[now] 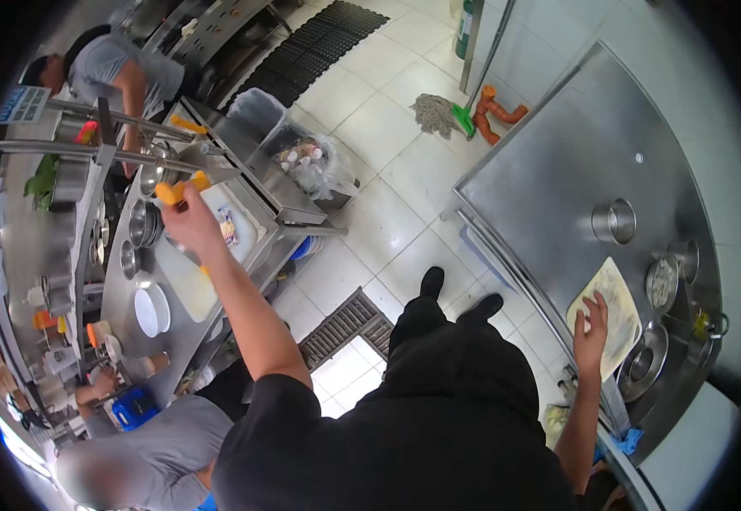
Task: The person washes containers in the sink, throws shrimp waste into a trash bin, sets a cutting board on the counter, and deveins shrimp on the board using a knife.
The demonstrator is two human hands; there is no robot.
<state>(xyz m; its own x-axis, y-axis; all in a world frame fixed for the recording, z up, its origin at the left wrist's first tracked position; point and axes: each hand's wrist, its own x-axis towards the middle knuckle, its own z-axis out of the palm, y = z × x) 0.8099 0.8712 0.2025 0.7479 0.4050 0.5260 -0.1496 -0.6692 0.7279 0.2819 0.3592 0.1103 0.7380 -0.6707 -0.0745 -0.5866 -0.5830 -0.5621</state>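
Observation:
My left hand reaches over the counter on the left, fingers closed around a yellow-orange object whose kind I cannot make out. Under that arm lies a white cutting board, and beyond the hand is a white tray with a printed packet on it. On the other side, my right hand rests its loosely spread fingers on a worn, stained cutting board, which lies at the edge of the steel table. A small steel pot stands beyond this board.
Steel bowls and a white plate line the left counter. One person bends at the far left; another person works close by. A bagged bin, a mop and a floor grate are around the walkway.

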